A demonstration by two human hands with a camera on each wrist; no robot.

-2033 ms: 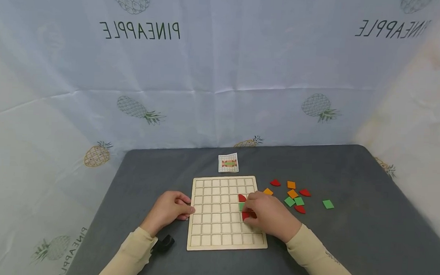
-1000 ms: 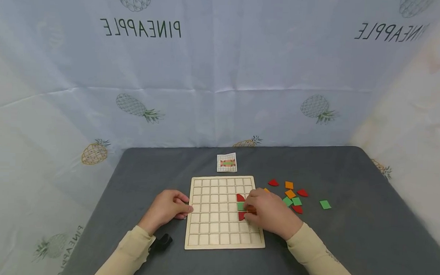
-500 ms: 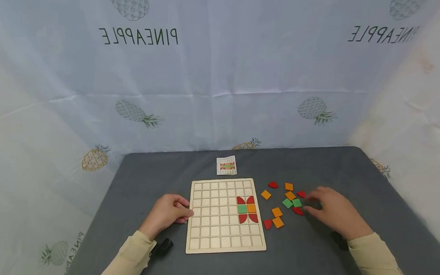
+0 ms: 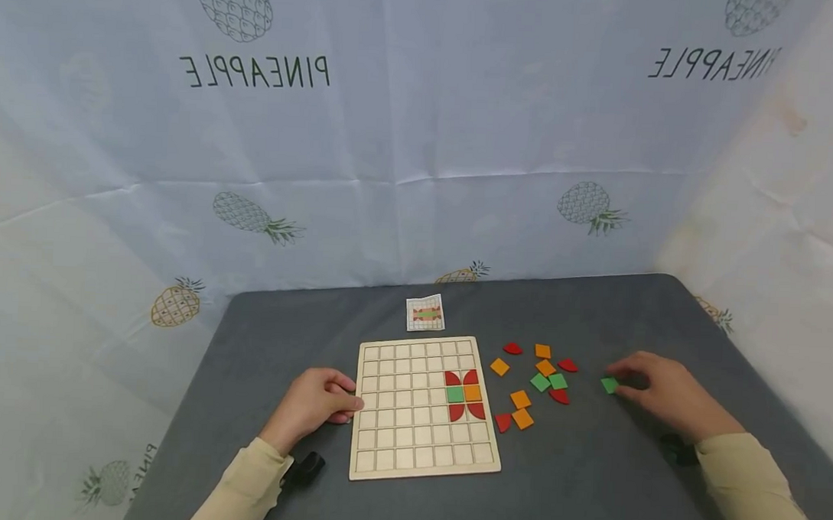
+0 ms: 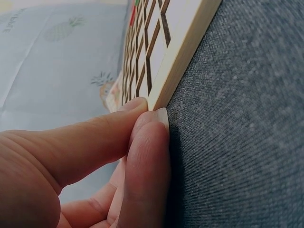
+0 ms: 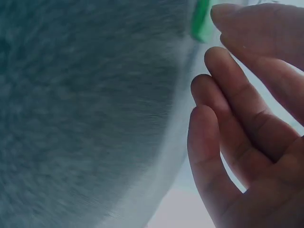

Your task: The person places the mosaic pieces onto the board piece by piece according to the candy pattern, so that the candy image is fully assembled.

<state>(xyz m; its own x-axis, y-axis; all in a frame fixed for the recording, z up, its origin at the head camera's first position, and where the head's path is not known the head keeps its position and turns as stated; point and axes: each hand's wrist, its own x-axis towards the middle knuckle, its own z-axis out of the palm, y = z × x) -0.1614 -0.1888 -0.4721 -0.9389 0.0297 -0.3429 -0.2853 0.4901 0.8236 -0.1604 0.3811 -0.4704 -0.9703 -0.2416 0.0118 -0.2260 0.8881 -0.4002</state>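
At the left edge of a pale wooden grid board [image 4: 410,436], my left hand [image 4: 311,405] pinches the rim between thumb and fingers, as the left wrist view confirms. Out on the right, my right hand [image 4: 670,391] has its thumb and index finger spread at a green square tile [image 4: 609,385]. The thumb tip seems to touch the tile; the index fingertip looks apart from it. The other fingers are loosely bent in the right wrist view. On the board's right side, a green tile [image 4: 456,394] and an orange tile [image 4: 472,393] lie between red quarter-round tiles [image 4: 456,412].
Between board and right hand are scattered loose orange squares [image 4: 523,418], green squares [image 4: 539,381] and red pieces [image 4: 503,422]. A small printed pattern card [image 4: 425,314] lies behind the board on the dark grey table [image 4: 304,325]. A pineapple-print cloth [image 4: 394,121] hangs behind.
My right hand has left the board, where an orange tile and red pieces now show, and travelled right past the loose pieces to the far green tile. My left hand keeps its hold.
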